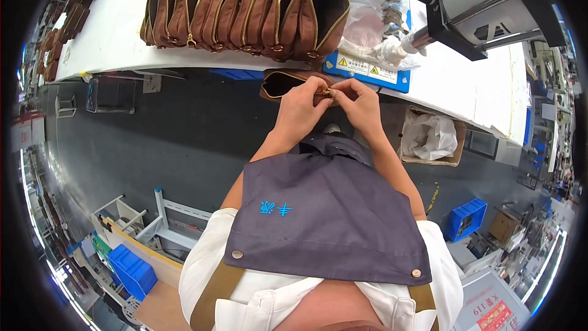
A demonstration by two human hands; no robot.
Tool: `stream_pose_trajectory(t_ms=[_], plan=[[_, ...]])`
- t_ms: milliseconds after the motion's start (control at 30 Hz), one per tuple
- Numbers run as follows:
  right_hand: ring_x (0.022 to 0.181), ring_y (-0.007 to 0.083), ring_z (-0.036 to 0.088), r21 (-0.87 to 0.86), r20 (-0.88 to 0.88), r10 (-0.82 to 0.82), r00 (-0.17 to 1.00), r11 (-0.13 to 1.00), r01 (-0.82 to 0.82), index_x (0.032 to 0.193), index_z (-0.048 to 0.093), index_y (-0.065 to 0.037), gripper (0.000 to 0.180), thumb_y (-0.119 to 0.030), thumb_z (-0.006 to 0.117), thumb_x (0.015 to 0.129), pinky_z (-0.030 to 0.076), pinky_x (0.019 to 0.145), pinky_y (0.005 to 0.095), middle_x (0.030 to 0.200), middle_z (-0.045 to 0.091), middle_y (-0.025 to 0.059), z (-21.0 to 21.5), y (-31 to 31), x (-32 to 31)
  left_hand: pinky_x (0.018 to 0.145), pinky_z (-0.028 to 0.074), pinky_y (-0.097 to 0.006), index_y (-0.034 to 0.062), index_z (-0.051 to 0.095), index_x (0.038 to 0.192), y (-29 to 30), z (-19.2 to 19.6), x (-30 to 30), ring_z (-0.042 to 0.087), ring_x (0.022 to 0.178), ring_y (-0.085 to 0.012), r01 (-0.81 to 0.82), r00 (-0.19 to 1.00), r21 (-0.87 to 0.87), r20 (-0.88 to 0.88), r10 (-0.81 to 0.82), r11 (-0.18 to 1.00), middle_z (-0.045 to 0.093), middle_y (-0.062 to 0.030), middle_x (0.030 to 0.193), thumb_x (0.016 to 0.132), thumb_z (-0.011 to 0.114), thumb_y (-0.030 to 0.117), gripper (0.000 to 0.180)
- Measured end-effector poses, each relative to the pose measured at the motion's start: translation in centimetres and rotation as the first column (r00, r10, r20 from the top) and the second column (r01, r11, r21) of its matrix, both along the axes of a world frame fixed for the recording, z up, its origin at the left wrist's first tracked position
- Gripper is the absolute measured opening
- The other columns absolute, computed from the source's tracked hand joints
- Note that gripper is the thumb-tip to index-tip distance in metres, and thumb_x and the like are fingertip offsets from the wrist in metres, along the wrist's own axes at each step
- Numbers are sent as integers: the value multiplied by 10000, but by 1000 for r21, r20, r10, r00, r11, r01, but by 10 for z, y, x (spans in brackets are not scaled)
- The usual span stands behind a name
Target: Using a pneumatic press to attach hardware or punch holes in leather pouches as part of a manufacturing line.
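both the left hand (301, 107) and the right hand (361, 105) pinch the gold zipper pull (329, 92) of an open brown fabric pouch (283, 83) held just below the white worktable's edge (116, 49), near a row of matching brown pouches (245, 6)

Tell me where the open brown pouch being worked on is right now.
The open brown pouch is upper centre in the head view, held by the left hand and right hand just below the white table edge, under the row of pouches.
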State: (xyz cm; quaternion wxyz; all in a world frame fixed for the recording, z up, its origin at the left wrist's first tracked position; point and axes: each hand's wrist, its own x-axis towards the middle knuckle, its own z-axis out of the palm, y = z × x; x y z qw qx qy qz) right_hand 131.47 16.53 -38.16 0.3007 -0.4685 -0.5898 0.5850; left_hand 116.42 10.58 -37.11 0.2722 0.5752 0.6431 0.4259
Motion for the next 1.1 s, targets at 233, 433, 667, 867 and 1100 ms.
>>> stream_pose_trajectory(t_ms=[233, 433, 667, 867, 1100], plan=[[786, 101, 635, -163, -198, 35, 980, 984, -68, 920, 636, 20, 84, -44, 665, 873, 534, 722, 236, 852, 673, 56, -8, 7, 9, 673, 528, -326, 57, 601, 985, 13, -2, -6, 674, 777, -255, 130, 989, 35, -69, -128, 991, 671, -109, 865, 767, 721, 85, 251], [771, 86, 630, -159, -142, -82, 987, 986, 59, 933, 636, 20, 97, -50, 667, 872, 529, 699, 227, 844, 673, 47, 0, 7, 18, 685, 524, -353, 56, 617, 969, 34, 6, 0, 665, 799, -293, 263, 959, 48, -123, -256, 964, 675, -123, 873, 778, 709, 117, 220], [769, 65, 607, -151, -214, -157, 964, 981, 126, 983, 623, 9, 156, -59, 689, 858, 504, 676, 212, 857, 657, 35, 9, -7, 27, 660, 523, -350, 36, 634, 950, 37, 11, 6, 669, 747, -289, 364, 927, 3, -100, -362, 931, 679, -128, 827, 786, 702, 114, 194], [862, 35, 544, -50, -199, 133, 971, 988, -146, 1229, 550, -34, 524, -92, 778, 760, 468, 706, 183, 1083, 590, 44, 39, 6, 71, 652, 502, -321, 18, 639, 933, 44, 28, 7, 664, 713, -227, 591, 804, -40, 120, -583, 806, 674, -110, 799, 828, 687, 153, 178], [934, 120, 552, -179, 44, 535, 844, 835, -520, 1263, 518, -17, 619, -274, 785, 768, 441, 874, 263, 1059, 594, 43, 78, 37, 100, 685, 482, -299, 18, 633, 955, 82, 60, 26, 610, 710, -212, 844, 498, 157, 125, -858, 513, 651, -118, 811, 857, 655, 139, 158]])
